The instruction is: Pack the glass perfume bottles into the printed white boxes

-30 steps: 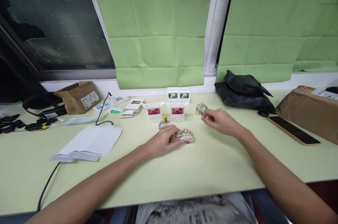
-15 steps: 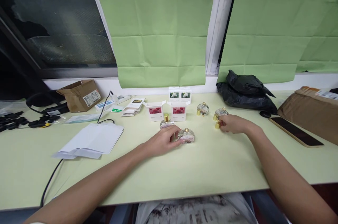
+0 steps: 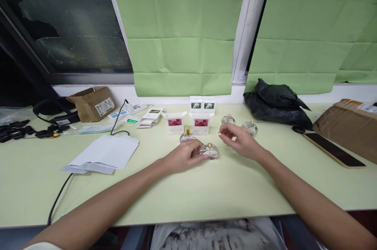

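Note:
My left hand (image 3: 186,156) rests on the table with its thumb and fingers closed round the near side of a clear glass perfume bottle (image 3: 210,152) with a gold neck. Just behind that hand stands another perfume bottle with a gold cap (image 3: 187,130), its lower part covered by my fingers. Up and right of the held bottle, my right hand (image 3: 240,140) pinches a small gold piece (image 3: 219,133), mostly hidden by the fingertips. Two more glass bottles stand beyond it: one partly behind my fingers (image 3: 228,119), the other to the right (image 3: 249,127).
Two open white boxes with red flower pictures (image 3: 201,124) stand behind the bottles, and two smaller white boxes (image 3: 202,104) farther back. Folded white paper (image 3: 101,154) and a carton (image 3: 92,104) lie left. To the right are a black bag (image 3: 277,103), phone (image 3: 332,150) and brown parcel (image 3: 347,128).
My right hand has moved left from beside the right-hand bottle, carrying a small gold piece towards the bottle in my left hand. My left hand keeps its hold in place.

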The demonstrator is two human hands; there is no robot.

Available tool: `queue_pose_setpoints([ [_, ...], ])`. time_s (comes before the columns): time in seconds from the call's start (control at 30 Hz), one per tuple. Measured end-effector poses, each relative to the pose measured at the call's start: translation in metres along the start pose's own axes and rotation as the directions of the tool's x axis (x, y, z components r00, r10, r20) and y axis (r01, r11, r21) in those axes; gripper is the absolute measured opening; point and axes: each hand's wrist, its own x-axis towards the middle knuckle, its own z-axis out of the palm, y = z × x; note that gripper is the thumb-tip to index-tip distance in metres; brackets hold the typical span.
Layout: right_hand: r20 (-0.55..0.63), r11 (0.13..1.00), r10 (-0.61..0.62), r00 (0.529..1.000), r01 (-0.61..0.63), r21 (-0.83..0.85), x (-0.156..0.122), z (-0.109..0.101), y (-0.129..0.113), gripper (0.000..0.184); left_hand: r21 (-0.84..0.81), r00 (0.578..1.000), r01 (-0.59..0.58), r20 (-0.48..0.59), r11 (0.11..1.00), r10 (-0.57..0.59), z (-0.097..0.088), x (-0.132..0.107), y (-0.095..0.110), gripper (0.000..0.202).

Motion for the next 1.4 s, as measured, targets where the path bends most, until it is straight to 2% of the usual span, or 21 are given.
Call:
queue_pose_setpoints([
  [0.07,0.033,0.994,-0.031,0.999,0.027,0.109,-0.001,0.014,-0.004,0.016,-0.012,1.000,-0.004,-0.016,1.000,0.004,0.000,0.000,0.001,0.034],
  [0.17,0.047,0.973,-0.027,0.999,0.016,0.231,-0.001,0.023,-0.007,0.016,-0.040,0.999,-0.026,-0.038,0.999,0.024,0.000,0.000,0.001,0.033],
  [0.43,0.047,0.947,0.012,0.999,-0.026,0.321,-0.002,0.024,-0.011,0.016,-0.048,0.998,-0.042,-0.039,0.998,0.040,0.001,0.000,0.001,0.035],
  [0.6,0.057,0.908,0.084,0.995,-0.100,0.408,-0.001,0.027,-0.009,0.021,-0.060,0.998,-0.036,-0.056,0.998,0.033,0.000,-0.001,0.004,0.036],
  [0.67,0.065,0.845,0.141,0.988,-0.155,0.511,0.001,0.031,-0.004,0.025,-0.063,0.998,-0.032,-0.056,0.997,0.029,0.000,-0.001,0.004,0.036],
  [0.8,0.135,0.635,0.295,0.946,-0.299,0.712,0.003,0.040,0.010,0.034,-0.079,0.999,0.020,-0.038,0.997,-0.023,0.001,-0.001,0.001,0.036],
  [0.9,0.182,0.513,0.367,0.912,-0.361,0.779,0.003,0.046,0.018,0.036,-0.101,0.998,0.040,-0.037,0.994,-0.044,0.002,0.000,-0.002,0.035],
  [1.0,0.210,0.447,0.397,0.894,-0.388,0.806,0.002,0.048,0.022,0.036,-0.119,0.998,0.044,-0.044,0.992,-0.050,0.004,0.001,-0.003,0.034],
  [1.4,0.219,0.457,0.393,0.893,-0.396,0.797,0.001,0.050,0.022,0.036,-0.148,0.997,0.061,-0.037,0.987,-0.067,0.004,0.001,-0.003,0.034],
])
